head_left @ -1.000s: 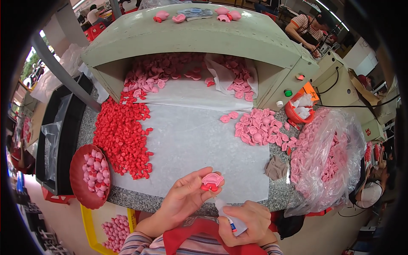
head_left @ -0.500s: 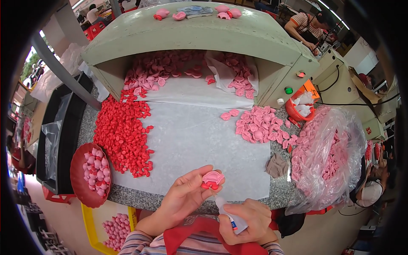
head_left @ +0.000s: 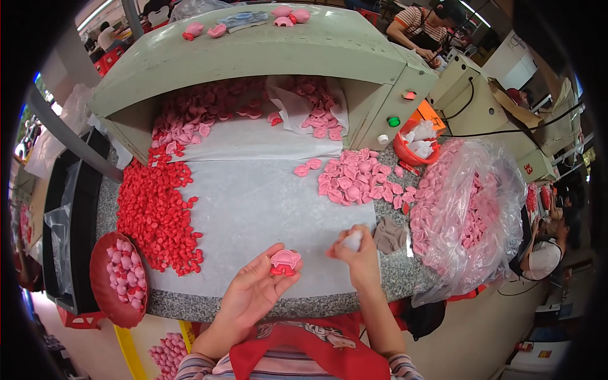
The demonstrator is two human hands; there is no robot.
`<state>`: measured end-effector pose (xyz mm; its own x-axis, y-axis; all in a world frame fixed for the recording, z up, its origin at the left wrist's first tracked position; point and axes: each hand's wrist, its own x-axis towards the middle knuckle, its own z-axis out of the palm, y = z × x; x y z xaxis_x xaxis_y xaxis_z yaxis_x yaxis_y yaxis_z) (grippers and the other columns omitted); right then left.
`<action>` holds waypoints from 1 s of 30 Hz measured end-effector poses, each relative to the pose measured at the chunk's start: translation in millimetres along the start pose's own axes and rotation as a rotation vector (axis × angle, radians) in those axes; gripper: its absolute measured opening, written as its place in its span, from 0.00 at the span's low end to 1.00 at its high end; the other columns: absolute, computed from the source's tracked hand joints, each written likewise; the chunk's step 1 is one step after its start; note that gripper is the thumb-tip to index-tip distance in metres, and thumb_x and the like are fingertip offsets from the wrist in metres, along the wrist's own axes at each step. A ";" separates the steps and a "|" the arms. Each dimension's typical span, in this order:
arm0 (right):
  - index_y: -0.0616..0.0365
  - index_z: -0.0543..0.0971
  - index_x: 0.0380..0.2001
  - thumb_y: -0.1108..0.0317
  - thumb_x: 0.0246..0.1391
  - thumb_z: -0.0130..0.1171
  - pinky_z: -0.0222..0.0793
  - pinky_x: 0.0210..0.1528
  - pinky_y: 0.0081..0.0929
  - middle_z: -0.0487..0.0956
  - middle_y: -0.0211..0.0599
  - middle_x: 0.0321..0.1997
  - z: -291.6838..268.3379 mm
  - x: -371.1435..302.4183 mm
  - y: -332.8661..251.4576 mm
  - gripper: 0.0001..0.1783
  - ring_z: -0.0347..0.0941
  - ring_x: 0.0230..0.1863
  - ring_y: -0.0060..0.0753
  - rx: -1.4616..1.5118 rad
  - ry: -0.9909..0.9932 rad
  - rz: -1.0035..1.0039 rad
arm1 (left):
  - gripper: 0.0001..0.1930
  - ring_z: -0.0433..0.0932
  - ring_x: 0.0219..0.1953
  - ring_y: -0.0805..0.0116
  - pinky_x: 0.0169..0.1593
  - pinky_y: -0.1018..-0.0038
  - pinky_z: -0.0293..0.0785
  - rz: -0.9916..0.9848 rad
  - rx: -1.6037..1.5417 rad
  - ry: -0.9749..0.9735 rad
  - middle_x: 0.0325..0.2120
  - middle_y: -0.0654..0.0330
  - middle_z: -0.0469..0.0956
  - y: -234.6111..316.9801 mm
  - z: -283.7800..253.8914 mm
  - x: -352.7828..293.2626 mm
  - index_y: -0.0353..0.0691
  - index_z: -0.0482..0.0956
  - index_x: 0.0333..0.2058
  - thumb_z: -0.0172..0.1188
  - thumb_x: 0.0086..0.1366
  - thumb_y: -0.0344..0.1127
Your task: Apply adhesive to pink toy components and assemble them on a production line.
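Note:
My left hand [head_left: 248, 285] is closed around a small pink hollow shell [head_left: 285, 258] with a red piece [head_left: 282, 270] along its lower edge. The shell's open side faces up, held between thumb and fingers at the front of the white sheet. Off to the right, my right hand [head_left: 361, 258] grips a white squeeze bottle [head_left: 352, 240], mostly hidden by the fingers, above the sheet. Loose pink shells [head_left: 351, 177] lie beyond this hand, and a grey-brown cloth [head_left: 390, 235] is just to its right.
Red pieces [head_left: 152, 215] form a heap on the left, beside a red bowl [head_left: 97, 278] of pink-and-red parts. A pale green machine housing [head_left: 234, 54] stands behind the sheet [head_left: 247, 202], pink shells under it. At right are a plastic bag [head_left: 472, 209] of shells and an orange-red basket [head_left: 405, 151].
My right hand has carried the bottle forward and away from the left hand, where its tip was close to the shell. The view has shifted, so the bench appears farther left.

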<state>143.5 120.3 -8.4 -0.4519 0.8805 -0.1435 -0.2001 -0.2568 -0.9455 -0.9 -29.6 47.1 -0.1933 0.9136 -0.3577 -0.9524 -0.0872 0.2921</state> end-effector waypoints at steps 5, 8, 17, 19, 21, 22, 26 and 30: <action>0.58 0.73 0.29 0.70 0.38 0.62 0.68 0.28 0.33 0.72 0.39 0.31 -9.9 79.0 22.4 0.12 0.73 0.27 0.39 -1.181 0.224 -0.592 | 0.18 0.67 0.51 0.52 0.55 0.61 0.64 -0.033 -0.018 0.012 0.47 0.46 0.66 -5.4 -1.7 -2.4 0.35 0.63 0.50 0.49 0.62 0.34; 0.56 0.74 0.28 0.70 0.33 0.63 0.68 0.28 0.36 0.70 0.41 0.32 2.6 87.4 21.1 0.14 0.72 0.31 0.43 -1.430 0.241 -0.422 | 0.19 0.67 0.51 0.52 0.55 0.61 0.65 -0.003 -0.034 0.039 0.47 0.46 0.66 -3.8 -5.7 -3.6 0.35 0.63 0.50 0.49 0.62 0.34; 0.54 0.76 0.28 0.66 0.39 0.62 0.67 0.25 0.32 0.72 0.34 0.31 5.4 60.1 25.4 0.09 0.73 0.27 0.39 -1.293 0.103 -0.656 | 0.17 0.67 0.50 0.52 0.54 0.61 0.66 0.016 -0.083 0.050 0.46 0.47 0.67 3.9 -8.6 -1.9 0.35 0.63 0.49 0.48 0.62 0.33; 0.53 0.76 0.29 0.68 0.37 0.63 0.67 0.25 0.29 0.73 0.32 0.32 -3.7 48.4 35.0 0.11 0.73 0.27 0.36 -1.343 0.019 -0.688 | 0.17 0.67 0.51 0.52 0.54 0.61 0.66 0.031 -0.077 0.045 0.46 0.47 0.67 6.7 -8.6 0.8 0.35 0.63 0.49 0.48 0.62 0.33; 0.53 0.76 0.30 0.71 0.34 0.64 0.68 0.25 0.28 0.73 0.31 0.32 -6.9 37.1 33.5 0.14 0.73 0.27 0.35 -1.340 -0.066 -0.821 | 0.18 0.67 0.51 0.53 0.54 0.62 0.66 0.022 -0.077 0.041 0.46 0.47 0.67 6.8 -8.4 2.5 0.35 0.63 0.50 0.48 0.62 0.34; 0.53 0.76 0.30 0.71 0.34 0.64 0.68 0.25 0.28 0.73 0.31 0.32 -6.5 30.2 29.4 0.14 0.73 0.27 0.35 -1.341 -0.076 -0.820 | 0.18 0.67 0.51 0.53 0.54 0.62 0.66 0.018 -0.068 0.036 0.46 0.47 0.67 7.4 -8.2 2.1 0.35 0.62 0.50 0.48 0.62 0.34; 0.55 0.77 0.31 0.73 0.32 0.64 0.69 0.27 0.26 0.74 0.31 0.34 -10.4 13.3 18.0 0.16 0.74 0.27 0.34 -1.315 -0.194 -0.647 | 0.18 0.67 0.51 0.54 0.54 0.62 0.66 0.035 -0.069 0.061 0.46 0.48 0.67 9.4 -10.4 1.9 0.35 0.62 0.50 0.48 0.62 0.34; 0.56 0.77 0.31 0.72 0.33 0.64 0.70 0.28 0.26 0.75 0.33 0.34 -12.1 18.4 18.0 0.15 0.74 0.28 0.34 -1.173 -0.200 -0.571 | 0.19 0.67 0.51 0.54 0.54 0.62 0.66 0.028 -0.055 0.059 0.46 0.48 0.67 8.3 -8.9 1.9 0.35 0.61 0.51 0.48 0.62 0.34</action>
<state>142.1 136.7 -31.6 -0.6962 0.6490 0.3068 0.4174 0.7136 -0.5627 -11.3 -32.1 40.9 -0.2321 0.8858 -0.4018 -0.9575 -0.1355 0.2545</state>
